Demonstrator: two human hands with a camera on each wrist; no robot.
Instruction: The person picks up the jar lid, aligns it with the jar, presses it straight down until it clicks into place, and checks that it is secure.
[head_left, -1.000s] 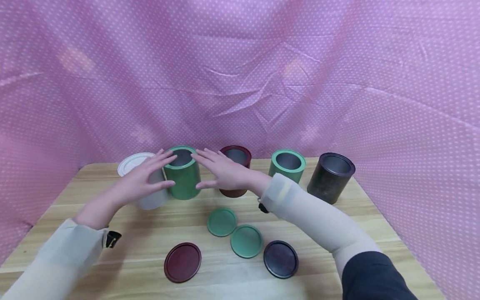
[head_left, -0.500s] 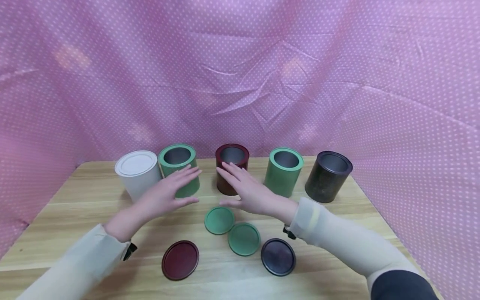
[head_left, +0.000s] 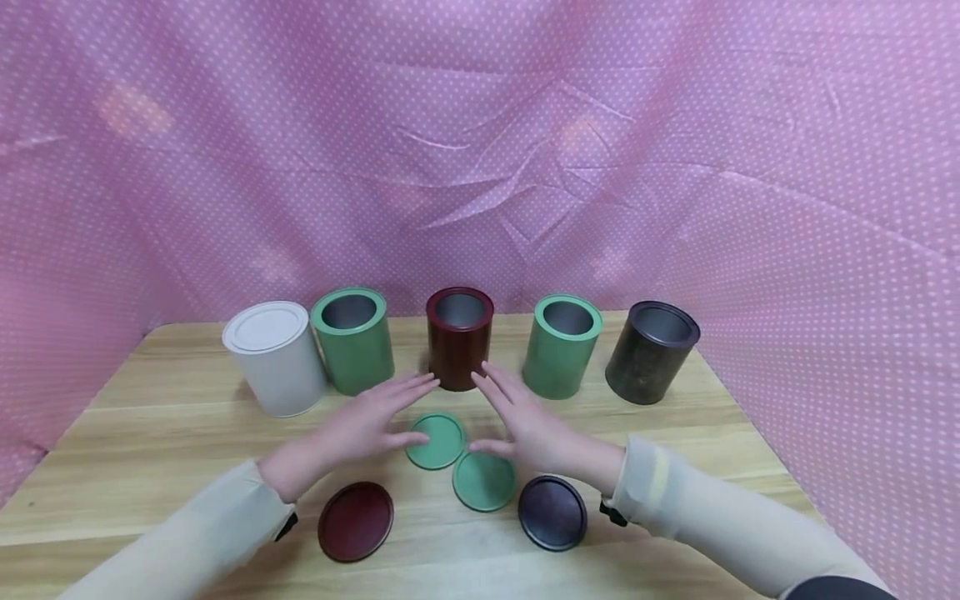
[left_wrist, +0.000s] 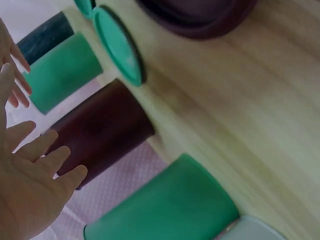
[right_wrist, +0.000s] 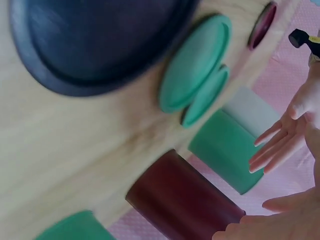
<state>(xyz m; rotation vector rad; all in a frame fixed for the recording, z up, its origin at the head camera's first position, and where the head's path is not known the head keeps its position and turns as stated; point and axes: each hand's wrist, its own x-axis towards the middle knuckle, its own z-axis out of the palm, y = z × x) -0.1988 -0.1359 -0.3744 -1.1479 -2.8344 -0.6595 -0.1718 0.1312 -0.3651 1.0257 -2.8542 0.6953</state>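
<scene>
In the head view both hands hover over the table's middle, palms facing, fingers extended and holding nothing. My left hand [head_left: 367, 422] hangs left of a green lid [head_left: 437, 442], its thumb overlapping that lid in the picture. My right hand [head_left: 534, 431] is above the second green lid [head_left: 484, 481] and just right of it. Nearer me lie a dark red lid [head_left: 356, 522] on the left and a black lid [head_left: 552, 513] on the right. Behind the fingertips stands an uncovered dark red can [head_left: 459, 350]. In the left wrist view the left fingers [left_wrist: 37, 165] are spread apart.
Along the back stand a white can [head_left: 277, 367] with its lid on, an open-topped green can [head_left: 356, 354], another open-topped green can [head_left: 558, 358] and an open-topped black can [head_left: 648, 362]. A pink dotted curtain [head_left: 480, 125] closes off the wooden table's [head_left: 172, 450] back and sides.
Both hands have drawn back from the cans towards the lids, shifting rightward and lower in the head view. The white and green cans at the left are now uncovered to view. Nothing was taken hold of.
</scene>
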